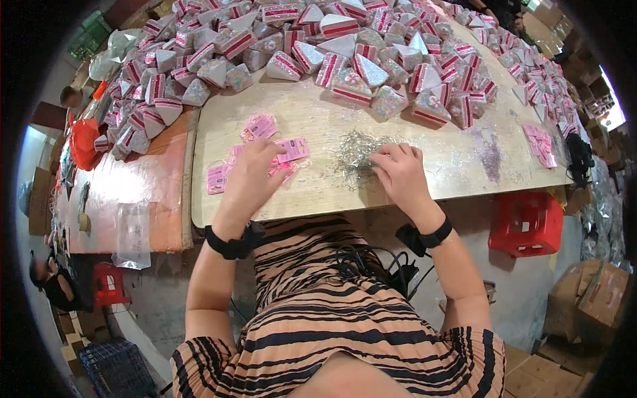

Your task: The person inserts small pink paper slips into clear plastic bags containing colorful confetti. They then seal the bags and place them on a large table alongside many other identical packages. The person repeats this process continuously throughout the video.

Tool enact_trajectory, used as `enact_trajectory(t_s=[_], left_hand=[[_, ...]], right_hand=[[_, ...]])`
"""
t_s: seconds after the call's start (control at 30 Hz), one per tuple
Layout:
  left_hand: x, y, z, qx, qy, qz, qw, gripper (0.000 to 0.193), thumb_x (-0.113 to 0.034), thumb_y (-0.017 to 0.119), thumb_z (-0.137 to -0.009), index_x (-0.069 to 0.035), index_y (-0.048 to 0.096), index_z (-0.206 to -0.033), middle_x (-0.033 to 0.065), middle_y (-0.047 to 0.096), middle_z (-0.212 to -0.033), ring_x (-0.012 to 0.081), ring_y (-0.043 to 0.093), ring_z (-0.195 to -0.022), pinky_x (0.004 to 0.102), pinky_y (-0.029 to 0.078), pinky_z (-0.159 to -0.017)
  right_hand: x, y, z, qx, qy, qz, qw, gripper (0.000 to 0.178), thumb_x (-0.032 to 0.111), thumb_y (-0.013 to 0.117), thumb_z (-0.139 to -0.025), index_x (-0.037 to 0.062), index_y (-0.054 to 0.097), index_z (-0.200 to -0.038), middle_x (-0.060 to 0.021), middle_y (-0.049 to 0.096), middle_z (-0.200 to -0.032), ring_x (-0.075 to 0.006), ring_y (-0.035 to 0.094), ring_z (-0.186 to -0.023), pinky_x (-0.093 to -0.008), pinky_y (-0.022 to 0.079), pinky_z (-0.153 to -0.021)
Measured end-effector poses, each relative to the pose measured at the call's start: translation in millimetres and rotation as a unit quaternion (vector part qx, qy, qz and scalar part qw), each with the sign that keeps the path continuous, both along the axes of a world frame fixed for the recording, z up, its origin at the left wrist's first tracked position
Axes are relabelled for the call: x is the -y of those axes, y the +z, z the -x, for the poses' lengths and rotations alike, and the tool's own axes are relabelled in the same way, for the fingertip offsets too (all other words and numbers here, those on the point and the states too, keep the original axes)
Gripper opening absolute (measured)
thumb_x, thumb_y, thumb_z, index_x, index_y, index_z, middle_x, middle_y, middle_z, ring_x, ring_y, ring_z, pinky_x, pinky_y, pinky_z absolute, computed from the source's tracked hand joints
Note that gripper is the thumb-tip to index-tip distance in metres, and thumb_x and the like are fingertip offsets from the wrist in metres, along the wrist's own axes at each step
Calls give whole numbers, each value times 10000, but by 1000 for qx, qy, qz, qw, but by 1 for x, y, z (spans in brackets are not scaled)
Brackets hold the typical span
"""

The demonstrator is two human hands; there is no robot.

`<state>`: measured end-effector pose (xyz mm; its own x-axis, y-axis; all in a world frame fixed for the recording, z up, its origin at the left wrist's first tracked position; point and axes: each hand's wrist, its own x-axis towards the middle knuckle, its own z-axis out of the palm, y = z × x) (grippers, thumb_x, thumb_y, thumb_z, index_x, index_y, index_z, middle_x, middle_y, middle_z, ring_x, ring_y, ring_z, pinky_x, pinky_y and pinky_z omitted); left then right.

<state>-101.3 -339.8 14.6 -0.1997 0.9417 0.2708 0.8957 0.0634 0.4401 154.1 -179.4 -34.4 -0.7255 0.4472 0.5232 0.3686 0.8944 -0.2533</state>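
My left hand rests over a loose heap of pink printed tags on the table, its fingers slightly curled and spread among them. At the right edge of a tangled heap of thin silvery metal pieces, my right hand has its thumb and fingertips drawn together. Whatever it pinches is too small to make out. Each wrist wears a black band. Beyond both hands lies a big pile of cake-slice-shaped items, white and glittery with pink layers.
More pink tags lie at the table's right side, near a dark glitter patch. An orange-brown tabletop adjoins on the left, with a clear plastic bag. A red plastic stool and cardboard boxes stand at right.
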Motion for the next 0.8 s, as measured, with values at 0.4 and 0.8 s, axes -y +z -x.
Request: enact_trajectory(t_s=[0.4,0.8], left_hand=[[16,-24,-1,-78,16,-13,997,296,-194,733,-756,-35,646,-990,151,571,-996,330,549,-988,448,424,-879],[-31,-25,6,-180,24,-19,983,271,-190,721,-743,-15,654,-939,130,607,-992,320,543,-1034,451,408,-904]], right_hand=[[1,7,20,-61,15,-44,997,59,95,702,-716,117,675,-764,-15,626,-868,-216,572,-841,-368,386,-811],[1,30,6,-121,-24,-64,990,137,59,730,-726,101,705,-853,-23,631,-855,-199,591,-788,-345,386,-771]])
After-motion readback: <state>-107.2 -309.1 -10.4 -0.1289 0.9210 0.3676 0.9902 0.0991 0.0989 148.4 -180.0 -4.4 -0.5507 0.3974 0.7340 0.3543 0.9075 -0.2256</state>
